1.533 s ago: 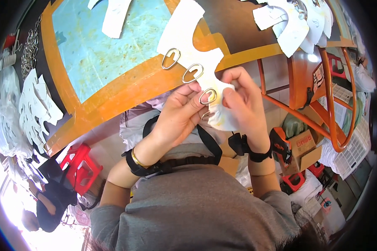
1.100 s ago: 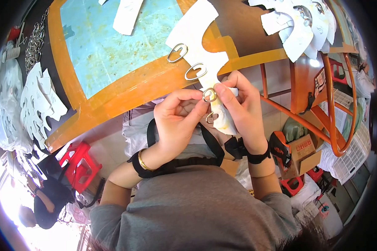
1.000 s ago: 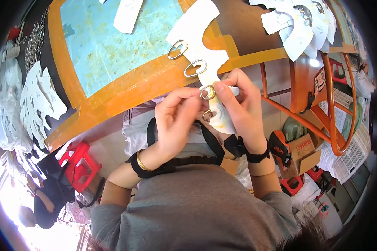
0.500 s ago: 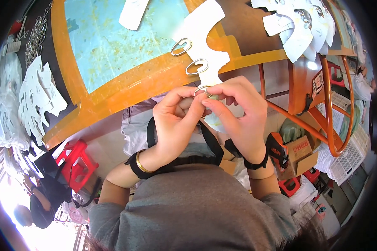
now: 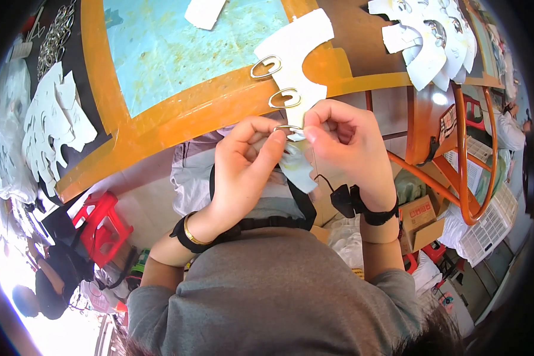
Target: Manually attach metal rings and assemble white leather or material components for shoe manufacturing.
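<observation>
A white curved cut-out piece [image 5: 302, 44] lies partly on the table and hangs past its near edge. Oval metal rings sit along its left side: an upper ring [image 5: 267, 76], a middle ring [image 5: 285, 107] and a lower ring [image 5: 288, 126]. My left hand [image 5: 243, 163] pinches the lower ring between thumb and forefinger. Just right of that ring, my right hand [image 5: 353, 145] is closed in a pinch on the edge of the white piece; its fingertips hide what exactly they grip. The white piece's lower end dangles below my fingers.
The table has a blue sheet [image 5: 184, 53] framed by orange tape [image 5: 160, 121]. White cut-outs with rings [image 5: 427, 53] are piled at right, more cut-outs [image 5: 56, 124] at left beside a ring heap [image 5: 54, 44]. A red stool [image 5: 104, 228] and a carton [image 5: 418, 216] stand below.
My right hand has shifted slightly right, away from my left hand, opening a gap between them. The lower ring shows more clearly. The whole view has shifted a little.
</observation>
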`<state>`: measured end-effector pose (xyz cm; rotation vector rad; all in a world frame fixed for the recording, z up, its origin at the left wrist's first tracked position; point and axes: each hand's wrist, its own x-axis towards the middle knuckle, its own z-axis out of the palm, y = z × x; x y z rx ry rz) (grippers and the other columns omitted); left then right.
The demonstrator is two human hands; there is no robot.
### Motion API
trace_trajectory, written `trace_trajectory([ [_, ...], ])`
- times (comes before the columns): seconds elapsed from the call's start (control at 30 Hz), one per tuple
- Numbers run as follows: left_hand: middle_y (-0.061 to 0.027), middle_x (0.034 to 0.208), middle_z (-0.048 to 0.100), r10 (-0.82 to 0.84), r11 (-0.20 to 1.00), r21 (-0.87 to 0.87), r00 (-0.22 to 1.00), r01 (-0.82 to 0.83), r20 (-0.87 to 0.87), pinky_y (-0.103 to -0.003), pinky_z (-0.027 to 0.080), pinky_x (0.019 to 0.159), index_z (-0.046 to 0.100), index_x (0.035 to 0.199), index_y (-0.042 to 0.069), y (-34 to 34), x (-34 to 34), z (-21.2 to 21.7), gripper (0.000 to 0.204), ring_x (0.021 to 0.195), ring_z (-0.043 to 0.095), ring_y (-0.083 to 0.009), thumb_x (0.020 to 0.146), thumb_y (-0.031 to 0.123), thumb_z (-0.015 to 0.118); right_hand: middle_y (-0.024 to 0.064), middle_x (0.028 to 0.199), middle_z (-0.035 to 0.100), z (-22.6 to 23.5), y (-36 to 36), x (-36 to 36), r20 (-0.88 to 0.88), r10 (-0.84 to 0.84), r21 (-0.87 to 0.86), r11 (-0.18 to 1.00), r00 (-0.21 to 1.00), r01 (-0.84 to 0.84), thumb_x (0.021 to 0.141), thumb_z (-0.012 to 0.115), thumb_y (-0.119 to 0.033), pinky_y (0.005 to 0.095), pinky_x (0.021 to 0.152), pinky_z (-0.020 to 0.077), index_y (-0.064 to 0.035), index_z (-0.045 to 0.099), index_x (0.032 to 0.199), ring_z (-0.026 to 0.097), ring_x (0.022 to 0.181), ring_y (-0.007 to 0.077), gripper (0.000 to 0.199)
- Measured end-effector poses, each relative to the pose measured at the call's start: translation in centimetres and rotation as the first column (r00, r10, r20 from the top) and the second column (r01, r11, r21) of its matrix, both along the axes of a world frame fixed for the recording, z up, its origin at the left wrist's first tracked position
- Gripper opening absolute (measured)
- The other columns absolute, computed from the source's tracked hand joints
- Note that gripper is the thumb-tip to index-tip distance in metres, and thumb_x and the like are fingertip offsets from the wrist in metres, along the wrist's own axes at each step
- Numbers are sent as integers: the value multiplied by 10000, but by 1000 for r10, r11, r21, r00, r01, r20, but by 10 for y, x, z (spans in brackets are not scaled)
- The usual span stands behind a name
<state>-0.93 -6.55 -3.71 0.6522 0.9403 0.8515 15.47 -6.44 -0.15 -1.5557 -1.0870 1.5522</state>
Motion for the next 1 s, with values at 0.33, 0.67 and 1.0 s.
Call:
trace_trajectory([
  [0.33,-16,896,615,-57,991,-114,992,70,114,-183,453,705,586,971,-25,6,-10,3,131,815,559,-41,846,12,581,-46,744,531,-5,-5,-11,-141,-60,23,998,988,64,812,614,-65,154,530,368,-11,566,816,471,664,-1,72],
  [0.67,-33,860,633,-48,992,105,987,64,-154,-184,472,670,603,973,-51,5,-9,6,158,772,567,-39,835,24,606,46,754,548,-2,-7,-16,352,-3,333,935,936,-122,767,644,-5,204,505,408,-20,550,840,535,620,98,119],
  [1.0,-47,800,644,-101,951,248,946,182,-307,-200,476,616,633,966,-31,8,-13,0,159,702,582,-58,832,50,611,40,743,474,-6,-6,-15,289,-7,379,919,957,-108,808,581,16,212,509,359,-6,509,837,435,577,90,80],
])
